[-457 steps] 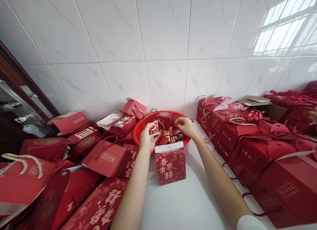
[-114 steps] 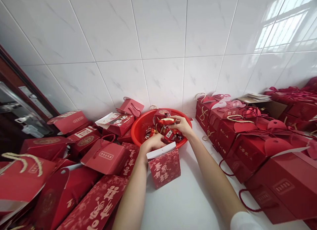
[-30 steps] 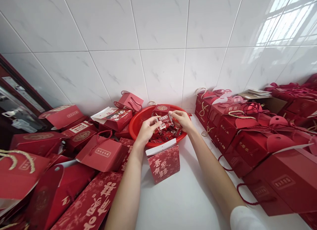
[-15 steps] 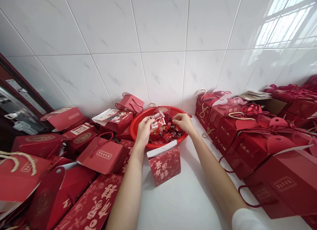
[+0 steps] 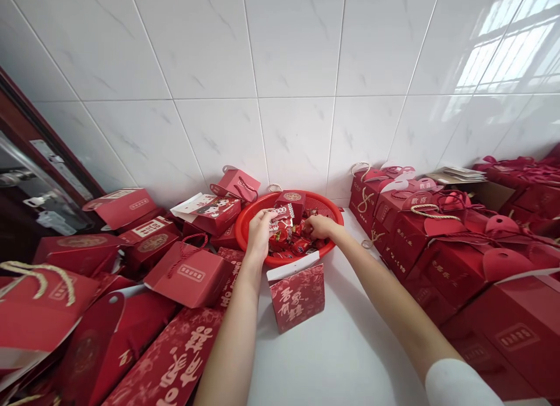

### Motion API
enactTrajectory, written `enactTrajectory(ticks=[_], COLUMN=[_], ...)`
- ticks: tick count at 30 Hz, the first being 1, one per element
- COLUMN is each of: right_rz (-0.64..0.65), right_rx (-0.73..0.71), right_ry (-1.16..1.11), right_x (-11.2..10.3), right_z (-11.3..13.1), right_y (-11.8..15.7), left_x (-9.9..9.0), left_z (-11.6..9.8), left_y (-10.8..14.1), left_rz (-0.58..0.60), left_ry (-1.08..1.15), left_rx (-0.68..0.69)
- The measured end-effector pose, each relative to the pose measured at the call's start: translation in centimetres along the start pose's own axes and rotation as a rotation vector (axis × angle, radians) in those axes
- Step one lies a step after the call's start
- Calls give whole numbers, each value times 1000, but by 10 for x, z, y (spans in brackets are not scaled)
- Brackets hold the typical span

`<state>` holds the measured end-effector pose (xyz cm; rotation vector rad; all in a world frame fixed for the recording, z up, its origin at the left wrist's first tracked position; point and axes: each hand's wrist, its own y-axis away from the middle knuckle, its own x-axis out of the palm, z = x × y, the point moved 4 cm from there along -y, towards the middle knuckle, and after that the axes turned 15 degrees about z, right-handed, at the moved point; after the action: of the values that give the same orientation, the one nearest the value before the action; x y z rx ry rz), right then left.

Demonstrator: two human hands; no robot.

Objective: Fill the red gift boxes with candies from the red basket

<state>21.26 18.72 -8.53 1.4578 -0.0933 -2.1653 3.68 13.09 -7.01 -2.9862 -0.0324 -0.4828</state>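
Observation:
My left hand (image 5: 259, 234) is closed on a few red-and-white wrapped candies (image 5: 281, 217), held over the left part of a red plastic basket (image 5: 241, 219). Down in the basket's right side is my right hand (image 5: 321, 227), its fingers bent among red wrapped candies (image 5: 300, 246); the fingertips are partly hidden, so what they pinch, if anything, does not show. A small red box (image 5: 294, 200) lies at the back of the basket. In front of the basket stands a red gift box (image 5: 298, 301) with pale lettering and a raised white-backed flap.
Many red gift boxes (image 5: 188, 275) lie in a loose heap on the left. Rows of red boxes with cord handles (image 5: 405, 231) stand on the right. Behind is a white tiled wall (image 5: 297, 126); a door frame with a lock (image 5: 48, 178) is at far left.
My right hand has gone lower into the candies in the basket. My left hand keeps its hold on the candies. The whole view has shifted slightly.

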Motion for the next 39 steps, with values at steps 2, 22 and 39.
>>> enactTrajectory(ticks=[2,22,39], right_rz=[-87,-131,-213], right_rx=[8,-454,-667], right_ry=[-42,-1342,-1174], right_x=[-2,-13,-17], right_z=[-3,3,55], right_y=[2,31,97], left_x=[1,7,33], left_z=[0,-7,-56], left_y=[0,5,36], left_rz=[0,128,265], left_ry=[19,52,-49], left_rx=[1,84,293])
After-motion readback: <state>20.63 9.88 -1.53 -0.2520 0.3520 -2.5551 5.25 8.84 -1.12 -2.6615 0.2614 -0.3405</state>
